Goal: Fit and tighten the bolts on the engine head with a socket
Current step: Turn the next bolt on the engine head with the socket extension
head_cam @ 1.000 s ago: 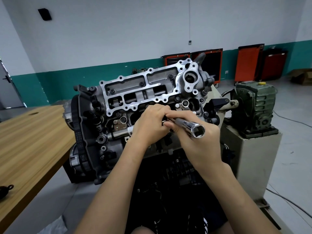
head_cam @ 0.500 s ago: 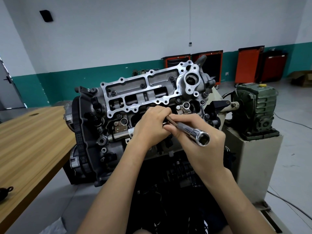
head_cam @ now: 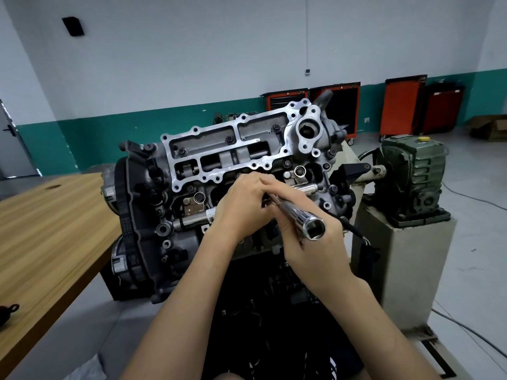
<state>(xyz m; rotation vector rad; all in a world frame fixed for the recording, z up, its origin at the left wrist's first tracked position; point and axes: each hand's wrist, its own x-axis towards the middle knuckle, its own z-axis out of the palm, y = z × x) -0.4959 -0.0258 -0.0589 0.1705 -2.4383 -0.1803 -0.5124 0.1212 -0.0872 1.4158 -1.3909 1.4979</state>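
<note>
At centre frame, the right hand (head_cam: 312,250) grips a long chrome socket (head_cam: 297,215), open end toward the camera, in front of the engine head (head_cam: 233,149). The left hand (head_cam: 241,209) curls at the socket's far tip; what it pinches is hidden. Print on the timing belt (head_cam: 124,215) is too blurred to read.

The left hand (head_cam: 241,208) and the right hand (head_cam: 312,248) crowd the middle of the engine head's (head_cam: 241,154) near face, gripping the socket (head_cam: 299,215), which slants out toward the viewer and bars the way in from the lower right. The wooden table (head_cam: 55,229) stands just beside the engine's left end, and the green gearbox (head_cam: 417,174) on its pedestal (head_cam: 411,270) stands near the right end. Above the head's upper flange the air is open back to the wall.
</note>
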